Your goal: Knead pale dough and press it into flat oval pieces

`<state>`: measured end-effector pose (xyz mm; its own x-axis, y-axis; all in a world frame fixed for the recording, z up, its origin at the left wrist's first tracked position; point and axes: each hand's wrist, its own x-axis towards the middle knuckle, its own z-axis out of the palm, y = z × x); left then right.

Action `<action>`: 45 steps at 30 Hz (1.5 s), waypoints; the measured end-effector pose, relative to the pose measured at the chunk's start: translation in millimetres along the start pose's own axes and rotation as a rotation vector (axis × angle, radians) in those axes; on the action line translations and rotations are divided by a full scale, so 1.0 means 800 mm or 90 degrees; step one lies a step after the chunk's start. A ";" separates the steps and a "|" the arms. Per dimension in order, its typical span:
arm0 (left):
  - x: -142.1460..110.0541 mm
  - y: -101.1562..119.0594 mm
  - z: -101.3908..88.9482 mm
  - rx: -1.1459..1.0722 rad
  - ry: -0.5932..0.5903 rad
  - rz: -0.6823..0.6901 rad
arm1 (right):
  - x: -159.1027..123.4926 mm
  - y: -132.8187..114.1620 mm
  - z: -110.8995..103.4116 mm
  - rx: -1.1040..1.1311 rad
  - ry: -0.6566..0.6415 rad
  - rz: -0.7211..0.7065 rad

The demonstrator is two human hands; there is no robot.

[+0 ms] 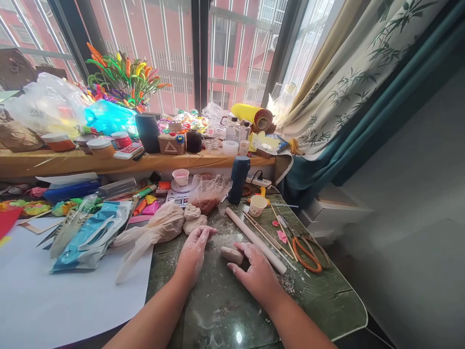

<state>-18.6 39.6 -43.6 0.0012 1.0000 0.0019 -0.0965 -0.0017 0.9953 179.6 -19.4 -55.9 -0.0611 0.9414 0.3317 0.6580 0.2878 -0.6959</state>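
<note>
My left hand rests on its edge on the dusty green tabletop, fingers loosely bent and nothing visible in it. Right of it, a short, thick piece of grey-beige clay lies on a clear sheet. My right hand has its thumb and fingers around the right end of this clay. Just beyond my left fingertips sit two pale clay lumps, one against the other. A pale rolling pin lies slantwise beyond my right hand.
Thin sticks, orange-handled scissors and a paper cup are on the right. A dark blue cylinder stands behind. Leftward are a plastic bag, a blue-white packet and white paper. Jars crowd the windowsill.
</note>
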 end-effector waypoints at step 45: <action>-0.003 0.006 0.006 -0.012 -0.009 0.001 | -0.002 -0.006 -0.012 0.070 0.125 0.043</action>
<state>-14.3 37.5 -38.1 0.0147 0.9999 0.0053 -0.1159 -0.0036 0.9932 183.4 -24.0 -47.2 0.1350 0.9102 0.3915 0.5693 0.2521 -0.7825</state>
